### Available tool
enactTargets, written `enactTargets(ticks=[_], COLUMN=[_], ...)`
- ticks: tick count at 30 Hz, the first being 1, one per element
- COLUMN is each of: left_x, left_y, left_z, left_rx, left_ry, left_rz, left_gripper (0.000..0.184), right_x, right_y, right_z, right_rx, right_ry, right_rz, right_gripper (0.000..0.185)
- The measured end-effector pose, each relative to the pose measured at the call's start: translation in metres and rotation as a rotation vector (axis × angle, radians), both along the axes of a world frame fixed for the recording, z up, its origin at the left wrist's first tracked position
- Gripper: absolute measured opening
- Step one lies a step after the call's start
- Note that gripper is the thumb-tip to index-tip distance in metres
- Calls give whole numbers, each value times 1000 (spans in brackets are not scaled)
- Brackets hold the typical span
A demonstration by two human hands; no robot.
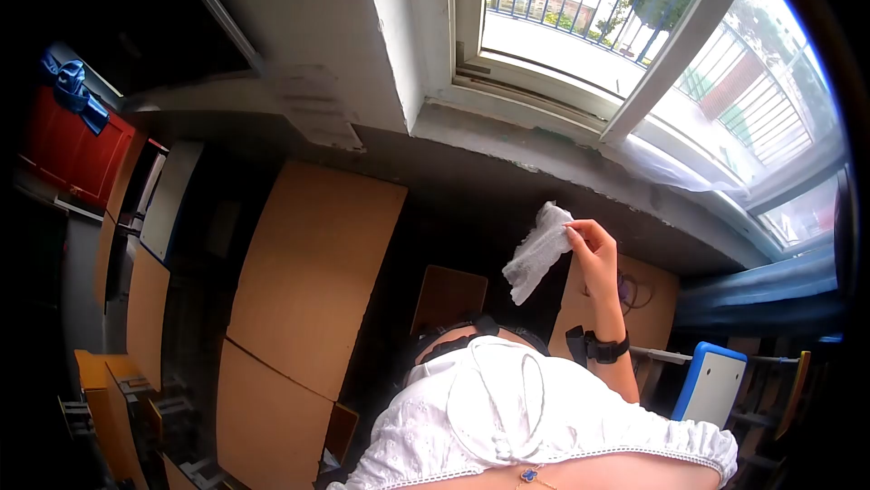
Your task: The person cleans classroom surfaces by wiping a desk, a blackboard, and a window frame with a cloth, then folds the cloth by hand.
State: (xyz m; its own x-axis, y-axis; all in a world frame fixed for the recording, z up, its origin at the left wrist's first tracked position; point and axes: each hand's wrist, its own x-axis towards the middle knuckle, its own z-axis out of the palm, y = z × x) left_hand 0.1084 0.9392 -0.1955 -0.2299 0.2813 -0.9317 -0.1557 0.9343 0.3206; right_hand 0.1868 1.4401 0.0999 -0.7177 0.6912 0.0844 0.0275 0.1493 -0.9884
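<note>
My right hand (594, 252) is raised in front of my body, fingertips pinched on one edge of a thin white wipe (538, 257). Crumpled and slightly see-through, the wipe hangs down to the left of the fingers. It could be a tissue; the frame does not settle which. A black band with a small box (605, 348) is strapped round my right wrist. Below and behind the hand lies a tan desk top (652, 295), with a purplish looped thing (627, 291) on it that I cannot make out. My left hand does not show.
Large tan desks (313, 263) stand to the left. A brown stool seat (449, 300) is just ahead of me. A windowsill (507, 136) runs under an open window (562, 28). To the right are a blue curtain (770, 295) and a blue-edged chair back (711, 384).
</note>
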Motion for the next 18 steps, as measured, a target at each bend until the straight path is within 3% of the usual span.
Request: enactTargets(ticks=[8,12,15,18], left_x=[14,24,-15,-98], left_y=[-13,-36,-24,59], left_z=[0,24,110,264], left_rx=[-5,-8,85,-1], left_ry=[-27,-142,-210,0], left_rz=[-20,-194,-424,-374], left_gripper=[41,42,44,51], right_x=[1,18,10,-5], right_y=[-4,-9,-7,-17], right_z=[-6,-4,3,25], right_rx=[-8,-16,48,-33], right_ry=[-25,-49,-26,-39], right_rz=[-46,-51,-20,154], right_gripper=[13,11,28,39])
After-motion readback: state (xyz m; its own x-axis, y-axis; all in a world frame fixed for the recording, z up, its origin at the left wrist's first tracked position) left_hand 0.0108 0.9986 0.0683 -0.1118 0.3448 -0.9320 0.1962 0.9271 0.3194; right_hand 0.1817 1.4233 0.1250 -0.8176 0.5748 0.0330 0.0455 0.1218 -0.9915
